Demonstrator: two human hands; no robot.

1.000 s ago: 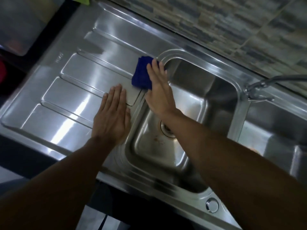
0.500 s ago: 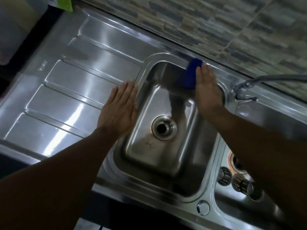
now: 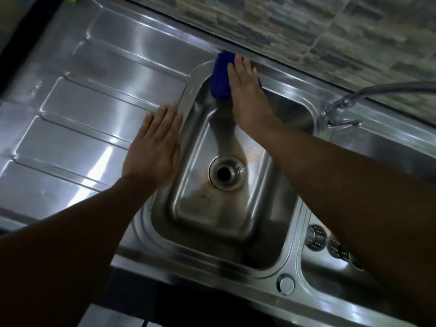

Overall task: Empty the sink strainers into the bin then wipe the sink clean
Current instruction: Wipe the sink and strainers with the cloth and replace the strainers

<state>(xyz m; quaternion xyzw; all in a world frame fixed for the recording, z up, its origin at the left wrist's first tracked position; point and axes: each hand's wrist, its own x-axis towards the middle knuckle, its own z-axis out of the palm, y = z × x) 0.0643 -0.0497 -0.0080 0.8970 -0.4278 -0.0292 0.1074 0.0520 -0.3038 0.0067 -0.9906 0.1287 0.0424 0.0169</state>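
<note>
A steel sink with two basins fills the view. My right hand (image 3: 247, 95) presses a blue cloth (image 3: 220, 79) flat against the back rim of the left basin (image 3: 271, 232), fingers stretched over it. My left hand (image 3: 154, 145) lies flat and open on the draining board (image 3: 82, 119), right at the basin's left edge. The drain hole (image 3: 226, 173) in the basin floor stands bare, with orange-brown stains around it. Two perforated metal strainers (image 3: 316, 237) (image 3: 336, 247) lie in the right basin, partly hidden behind my right forearm.
A tap (image 3: 342, 109) with a long spout rises at the back between the basins. A tiled wall (image 3: 306, 27) runs along the back. A round overflow cap (image 3: 285, 284) sits on the front rim. Dark floor shows below the front edge.
My right hand slid the blue cloth from the draining board's corner right along the back rim, then back left a little. The left hand stayed flat on the draining board.
</note>
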